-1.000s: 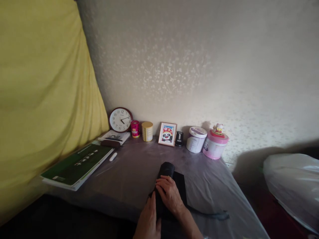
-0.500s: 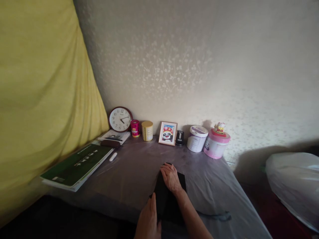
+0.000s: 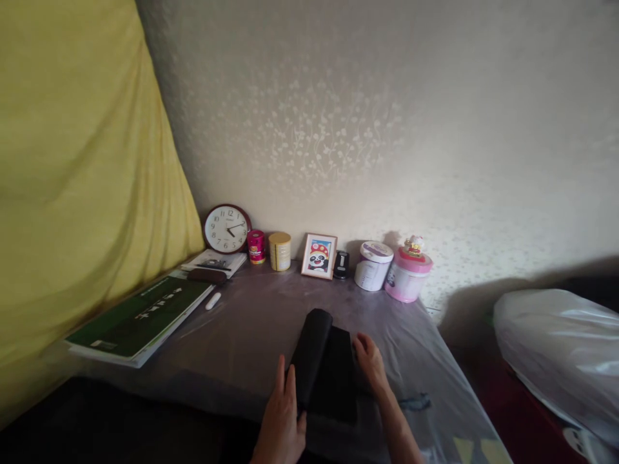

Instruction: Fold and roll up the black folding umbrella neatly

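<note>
One grey-covered table [image 3: 246,325] | patterned wall [image 3: 338,109], yellow cloth [image 3: 82,167] | left grip [image 3: 283,419] around black roll [image 3: 311,354] | right grip [image 3: 371,362]: closure unclear

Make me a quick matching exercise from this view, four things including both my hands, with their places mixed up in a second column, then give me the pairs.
Things:
1. Left hand
2. Right hand
3. Round clock
4. Small figurine

Places:
A. Beside the right edge of the flat black piece
B. On top of the pink-lidded tub
C. At the left side of the black roll
D. Just left of the bright pink can

Pairs: 1-C, 2-A, 3-D, 4-B
</note>
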Motion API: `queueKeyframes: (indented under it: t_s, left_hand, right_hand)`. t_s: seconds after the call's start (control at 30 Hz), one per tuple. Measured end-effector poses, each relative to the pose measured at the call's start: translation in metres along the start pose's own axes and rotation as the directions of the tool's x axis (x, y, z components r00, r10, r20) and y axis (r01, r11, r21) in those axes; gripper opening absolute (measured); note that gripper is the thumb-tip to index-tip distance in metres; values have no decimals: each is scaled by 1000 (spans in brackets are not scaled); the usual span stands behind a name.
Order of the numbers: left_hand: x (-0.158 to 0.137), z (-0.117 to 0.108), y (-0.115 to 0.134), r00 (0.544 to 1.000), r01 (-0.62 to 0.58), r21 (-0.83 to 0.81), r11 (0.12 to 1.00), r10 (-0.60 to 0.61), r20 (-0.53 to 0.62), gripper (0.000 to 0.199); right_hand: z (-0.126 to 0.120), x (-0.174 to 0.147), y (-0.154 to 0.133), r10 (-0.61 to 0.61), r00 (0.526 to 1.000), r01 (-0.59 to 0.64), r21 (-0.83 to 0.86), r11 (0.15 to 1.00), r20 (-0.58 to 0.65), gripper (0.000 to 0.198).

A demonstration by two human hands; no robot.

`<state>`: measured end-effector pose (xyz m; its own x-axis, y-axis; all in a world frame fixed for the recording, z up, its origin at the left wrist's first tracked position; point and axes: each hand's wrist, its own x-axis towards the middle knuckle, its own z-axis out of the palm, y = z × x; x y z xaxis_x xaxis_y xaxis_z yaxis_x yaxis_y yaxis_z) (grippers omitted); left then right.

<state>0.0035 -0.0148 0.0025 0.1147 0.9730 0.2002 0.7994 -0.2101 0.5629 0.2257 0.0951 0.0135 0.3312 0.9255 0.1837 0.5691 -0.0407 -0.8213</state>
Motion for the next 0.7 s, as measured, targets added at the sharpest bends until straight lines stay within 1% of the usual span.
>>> queueKeyframes:
  t_s: [0.1,0.2,0.37,0.5,0.57,0.7]
  left_hand:
    - [-2,4,-3,996,-64,-14,998,63,-65,77]
    - [-1,4,-3,997,-47,20,999,48,-53,75]
    - [0,-3,2,998,-21,60,998,17,66,69]
    - [1,-8,7,994,22,82,996,-30,107,70]
    - [1,-8,7,992,22,83,996,-32,118,72]
    - [0,-4,4,995,-10,69,998,3,100,80]
  right_hand:
    - [-7,-11,4,80,992,-85,53,995,96,37]
    - [-6,-23,0,71,983,-78,32,996,168,40]
    - [-6,-42,-21,18,984,3,-118,993,178,45]
    - [-9,-50,-37,-18,987,57,-244,968,159,42]
    - [-8,-52,-40,-35,986,77,-254,964,165,38]
    - [0,-53,-34,-54,986,84,-186,979,159,37]
